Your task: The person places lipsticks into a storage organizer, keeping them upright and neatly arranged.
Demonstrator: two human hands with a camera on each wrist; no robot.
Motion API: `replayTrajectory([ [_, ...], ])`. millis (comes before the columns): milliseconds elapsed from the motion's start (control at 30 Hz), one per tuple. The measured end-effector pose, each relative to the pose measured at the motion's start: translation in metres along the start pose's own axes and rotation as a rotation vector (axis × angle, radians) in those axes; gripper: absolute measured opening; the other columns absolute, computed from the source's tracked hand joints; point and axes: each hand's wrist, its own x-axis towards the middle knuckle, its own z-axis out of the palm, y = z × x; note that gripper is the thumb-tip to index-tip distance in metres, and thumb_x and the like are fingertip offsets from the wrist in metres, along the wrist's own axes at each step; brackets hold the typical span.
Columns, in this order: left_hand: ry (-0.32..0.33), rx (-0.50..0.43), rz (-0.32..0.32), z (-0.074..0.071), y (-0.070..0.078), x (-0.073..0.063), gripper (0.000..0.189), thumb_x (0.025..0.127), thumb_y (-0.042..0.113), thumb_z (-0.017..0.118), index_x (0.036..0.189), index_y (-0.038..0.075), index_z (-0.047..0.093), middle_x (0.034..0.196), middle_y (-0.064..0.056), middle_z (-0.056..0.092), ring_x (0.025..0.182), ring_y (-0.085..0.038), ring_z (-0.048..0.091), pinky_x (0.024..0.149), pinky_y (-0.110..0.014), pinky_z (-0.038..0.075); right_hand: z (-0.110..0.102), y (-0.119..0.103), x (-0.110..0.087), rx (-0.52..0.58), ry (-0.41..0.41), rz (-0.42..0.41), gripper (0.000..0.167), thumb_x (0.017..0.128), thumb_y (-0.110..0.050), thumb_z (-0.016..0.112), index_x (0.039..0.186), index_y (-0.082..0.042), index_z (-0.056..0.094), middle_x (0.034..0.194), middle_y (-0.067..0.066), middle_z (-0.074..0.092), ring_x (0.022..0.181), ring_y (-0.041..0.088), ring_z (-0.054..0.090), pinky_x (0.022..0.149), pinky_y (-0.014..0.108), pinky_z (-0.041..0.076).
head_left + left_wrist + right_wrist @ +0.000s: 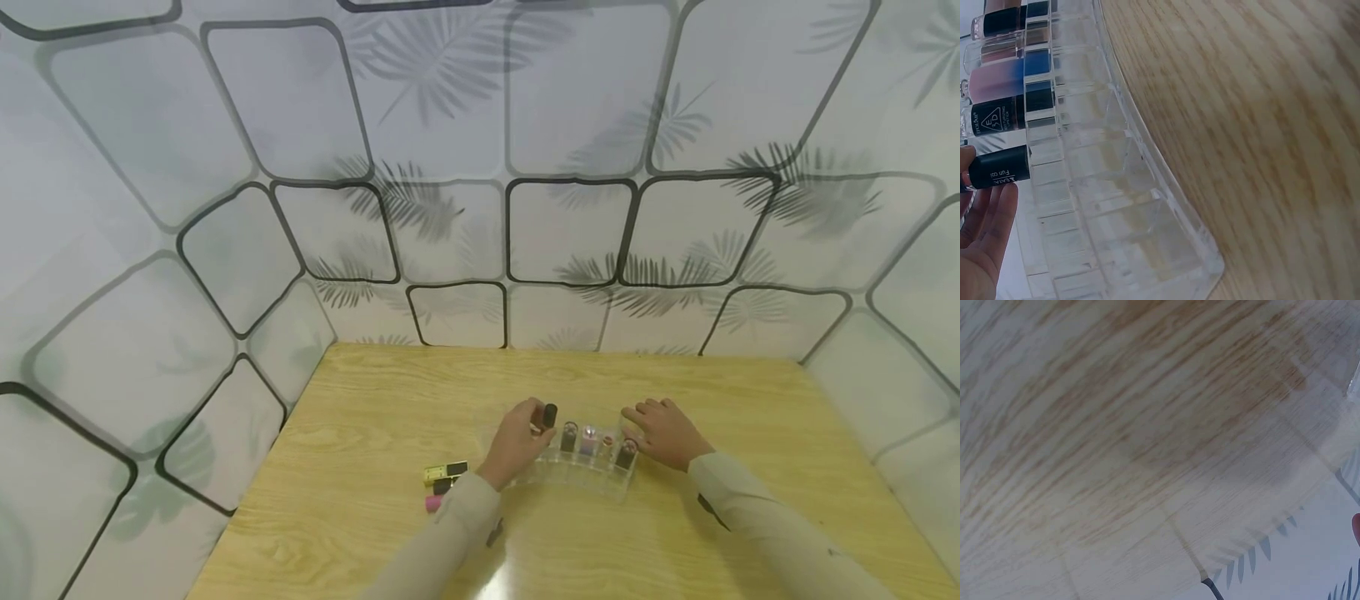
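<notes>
A clear stepped organizer [570,475] stands on the wooden table, with several tubes upright in its compartments. My left hand [517,442] pinches a black lipstick tube [550,415] between thumb and fingers, at the organizer's left part. White lettering marks the same lipstick tube [1000,167] in the left wrist view. Beside it stand another black tube [569,437], a pink-and-purple tube [588,439] and, at the right end, a dark tube [626,453]. My right hand [667,433] grips the organizer's right end. Only one fingertip [1356,529] of it shows in the right wrist view.
Left of the organizer lie a yellow-and-black box [446,472], a black tube [442,487] and a pink tube [433,503], partly behind the left sleeve. A patterned wall covering [457,312] bounds the table [360,433] at the back and sides.
</notes>
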Motion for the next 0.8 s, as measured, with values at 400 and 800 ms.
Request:
replayTrajectory([
  [400,-0.009,0.069,-0.028,0.0068,0.0028,-0.001,0.021,0.084,0.013,0.067,0.103,0.009,0.058,0.092,0.0,0.062,0.082,-0.006,0.059,0.074,-0.013,0.05,-0.0009,-0.001,0.0007,0.003,-0.047,0.025,0.03,0.086,-0.029,0.062,0.109,-0.01,0.061,0.089,0.007,0.063,0.082,0.025,0.06,0.075,0.048,0.049],
  [800,-0.003,0.231,-0.013,0.0076,0.0068,-0.0089,0.023,0.081,0.016,0.07,0.101,0.011,0.061,0.093,0.002,0.064,0.081,-0.007,0.06,0.071,-0.015,0.049,0.0004,-0.0007,0.0006,0.003,-0.018,0.015,0.028,0.086,-0.03,0.061,0.107,-0.011,0.061,0.087,0.006,0.063,0.08,0.024,0.06,0.074,0.047,0.049],
])
